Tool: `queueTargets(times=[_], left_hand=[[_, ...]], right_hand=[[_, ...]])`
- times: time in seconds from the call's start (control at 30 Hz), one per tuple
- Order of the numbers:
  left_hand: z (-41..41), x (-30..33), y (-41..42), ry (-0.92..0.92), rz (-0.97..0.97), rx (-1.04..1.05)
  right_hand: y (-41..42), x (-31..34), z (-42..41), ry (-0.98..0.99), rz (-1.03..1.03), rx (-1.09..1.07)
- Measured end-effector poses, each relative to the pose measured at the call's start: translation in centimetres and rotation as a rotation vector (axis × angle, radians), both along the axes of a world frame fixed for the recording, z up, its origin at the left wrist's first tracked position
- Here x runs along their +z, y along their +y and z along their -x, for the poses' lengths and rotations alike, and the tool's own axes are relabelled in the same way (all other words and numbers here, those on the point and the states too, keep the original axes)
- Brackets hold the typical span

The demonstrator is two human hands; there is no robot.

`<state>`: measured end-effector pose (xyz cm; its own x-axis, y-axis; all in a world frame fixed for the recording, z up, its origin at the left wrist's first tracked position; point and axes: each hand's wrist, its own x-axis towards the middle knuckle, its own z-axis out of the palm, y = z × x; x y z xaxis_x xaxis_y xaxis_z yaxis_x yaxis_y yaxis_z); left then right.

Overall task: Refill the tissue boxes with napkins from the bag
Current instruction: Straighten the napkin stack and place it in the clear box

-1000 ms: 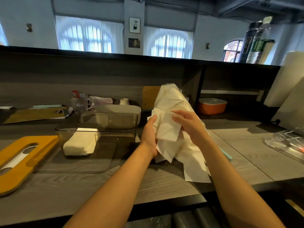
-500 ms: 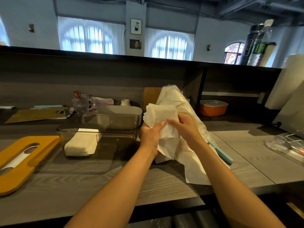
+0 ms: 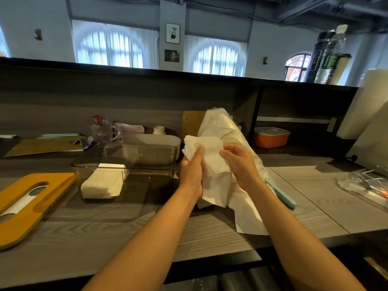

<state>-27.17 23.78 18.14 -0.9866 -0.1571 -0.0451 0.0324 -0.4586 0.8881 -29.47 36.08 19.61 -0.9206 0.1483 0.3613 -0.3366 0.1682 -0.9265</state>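
A bunch of white napkins (image 3: 212,162) hangs between both hands above the counter. My left hand (image 3: 192,172) grips its left side with the thumb laid across the front. My right hand (image 3: 241,164) pinches its right edge. Behind them leans the white plastic bag (image 3: 222,127), its open end spread flat on the counter. To the left stands a clear smoky tissue box (image 3: 126,164) with its top off and a small stack of napkins (image 3: 102,183) at its left end. The yellow wooden lid (image 3: 25,202) with an oval slot lies flat at the far left.
A grey box (image 3: 151,141) stands behind the clear one, beside a glass cup (image 3: 102,131). An orange box (image 3: 270,137) sits on the low shelf at right. A teal stick (image 3: 281,195) lies right of the bag, clear plastic packaging (image 3: 365,183) farther right.
The napkin bunch has come clear of the bag and shifted left and up. My left thumb has moved from behind it onto its front; my right hand now pinches its right edge.
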Motion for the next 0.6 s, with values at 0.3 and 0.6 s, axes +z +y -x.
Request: queueTargets(times=[0.3, 0.6], left_hand=[[-0.1, -0.1, 0.4, 0.099, 0.088, -0.056], [0.8, -0.7, -0.2, -0.027, 0.062, 0.111]], right_hand=[[-0.3, -0.5, 0.5, 0.076, -0.034, -0.075], [-1.2, -0.8, -0.1, 0.096, -0.379, 0.117]])
